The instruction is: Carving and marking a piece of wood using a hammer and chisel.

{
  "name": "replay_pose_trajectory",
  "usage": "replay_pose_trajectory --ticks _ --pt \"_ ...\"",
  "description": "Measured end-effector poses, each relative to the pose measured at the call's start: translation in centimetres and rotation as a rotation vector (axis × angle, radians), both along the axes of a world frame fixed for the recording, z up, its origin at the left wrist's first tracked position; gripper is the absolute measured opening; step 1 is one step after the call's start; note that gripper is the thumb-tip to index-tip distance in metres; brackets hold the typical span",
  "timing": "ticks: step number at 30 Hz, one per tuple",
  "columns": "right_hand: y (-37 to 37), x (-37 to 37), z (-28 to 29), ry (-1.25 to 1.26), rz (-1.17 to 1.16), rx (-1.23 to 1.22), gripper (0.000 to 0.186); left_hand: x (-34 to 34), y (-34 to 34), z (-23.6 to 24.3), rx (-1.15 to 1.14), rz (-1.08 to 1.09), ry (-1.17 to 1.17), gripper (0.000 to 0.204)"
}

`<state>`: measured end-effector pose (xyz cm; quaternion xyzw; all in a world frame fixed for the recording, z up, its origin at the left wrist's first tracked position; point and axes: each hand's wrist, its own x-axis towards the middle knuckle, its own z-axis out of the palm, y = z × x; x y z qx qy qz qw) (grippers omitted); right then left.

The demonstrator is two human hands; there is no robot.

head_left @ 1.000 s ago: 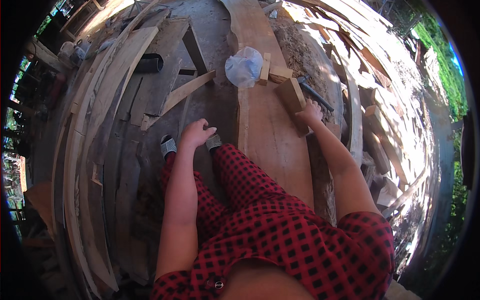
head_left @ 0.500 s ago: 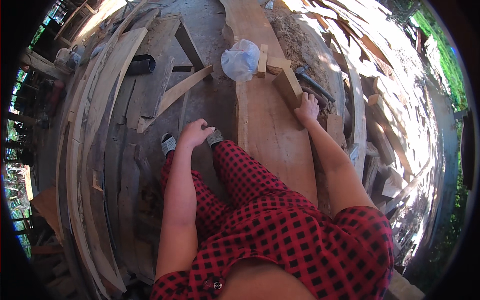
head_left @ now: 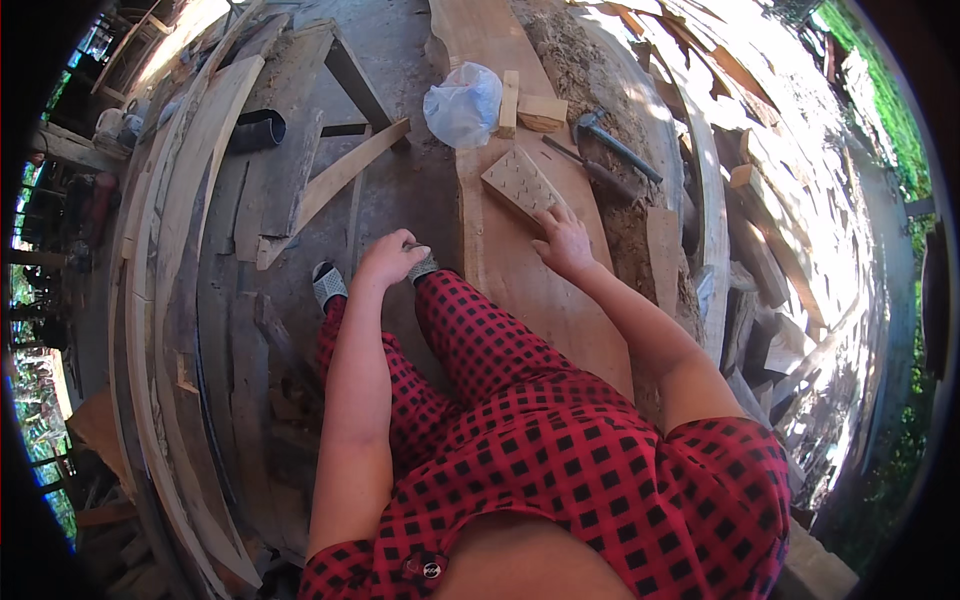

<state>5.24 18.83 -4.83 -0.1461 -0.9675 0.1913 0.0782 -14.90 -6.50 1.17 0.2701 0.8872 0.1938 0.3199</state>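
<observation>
A pale wooden block (head_left: 517, 180) with rows of small nails standing in its upper face lies on the broad plank (head_left: 535, 300) before me. My right hand (head_left: 564, 243) has its fingers closed over the near end of the block. Over the dark floor at the plank's left, my left hand (head_left: 390, 258) is closed, thumb against curled fingers; whatever small thing may be in it is too small to make out. Beyond the block sit a clear plastic bag (head_left: 462, 106) and two small wood pieces (head_left: 509, 103). A hammer (head_left: 620, 147) and a dark-handled tool (head_left: 600, 172) lie to the right.
Long boards (head_left: 165, 300) run along the left side, with a dark round container (head_left: 257, 131) among them. A slanted wooden strip (head_left: 345, 185) leans near a narrow upright board. Heaped offcuts (head_left: 765, 240) and sawdust (head_left: 580, 85) line the right. My feet rest left of the plank.
The block has turned from standing on edge to lying with its nailed face up, and has shifted left. My right hand moved left and nearer with it. My left hand has barely moved.
</observation>
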Motion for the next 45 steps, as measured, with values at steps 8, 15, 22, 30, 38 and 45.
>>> replay_pose_trajectory --ticks 8,15,22,30,38,45 --pt "0.6 -2.3 1.3 -0.284 -0.257 -0.042 0.080 0.2 1.9 -1.4 0.073 0.004 0.019 0.044" --pt "1.3 -2.4 -0.9 -0.313 -0.223 0.003 0.078 0.2 3.1 -1.7 0.064 -0.047 0.031 0.045" --pt "0.2 0.9 -0.5 -0.328 -0.120 0.005 0.077 1.0 4.5 -2.1 0.026 -0.056 -0.063 0.048" --pt "0.0 5.1 1.6 -0.306 0.261 -0.002 0.067 3.2 6.3 -2.1 -0.052 -0.256 0.013 0.092" --pt "8.2 -7.7 1.0 -0.156 -0.133 -0.269 0.030 4.4 6.0 -3.3 -0.126 -0.339 -0.145 0.092" --pt "13.8 -13.8 -6.1 -0.316 -0.310 0.105 0.023 4.7 6.3 0.8 -0.123 -0.447 -0.112 0.081"
